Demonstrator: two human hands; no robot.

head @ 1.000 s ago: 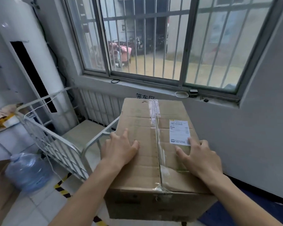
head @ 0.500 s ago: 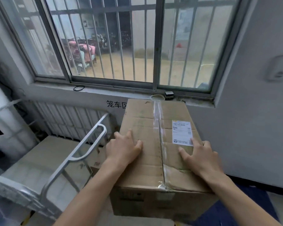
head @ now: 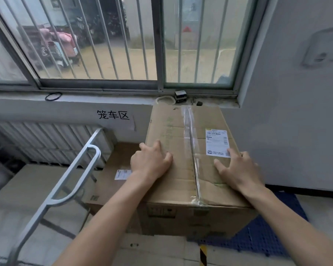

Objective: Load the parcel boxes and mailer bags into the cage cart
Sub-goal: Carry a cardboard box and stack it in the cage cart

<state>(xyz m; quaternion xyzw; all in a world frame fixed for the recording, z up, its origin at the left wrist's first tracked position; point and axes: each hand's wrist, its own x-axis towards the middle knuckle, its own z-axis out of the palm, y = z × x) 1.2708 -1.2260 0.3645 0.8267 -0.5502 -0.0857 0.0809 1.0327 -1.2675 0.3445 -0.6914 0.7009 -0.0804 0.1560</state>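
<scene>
At the far left stands the cage cart (head: 46, 143), its barred back panel against the wall under the window. The cart's silver tube rail (head: 65, 179) slants up from the lower left and ends in a rounded loop. A black band (head: 53, 96) lies on the window sill above. On the wall a paper sign (head: 112, 114) reads "笼车区" in black characters.

Right of the rail sits a smaller cardboard box (head: 112, 189), low down, with a white label (head: 122, 174) whose print is too small to read. Touching its right side is the large parcel box (head: 181, 189), taller, with its far end under the sill. I cannot tell whether it stands on the cart's floor.

The left hand (head: 150, 162) lies palm down on the box top, fingers spread and gripping nothing. Clear tape (head: 190, 143) runs along the centre seam. A white shipping label (head: 217, 143) carries barcodes and fine print, unreadable. The right hand (head: 238, 169) also presses flat, fingers apart, one fingertip on the label's lower corner.

A blue mat (head: 267, 233) lies below the box at right.
</scene>
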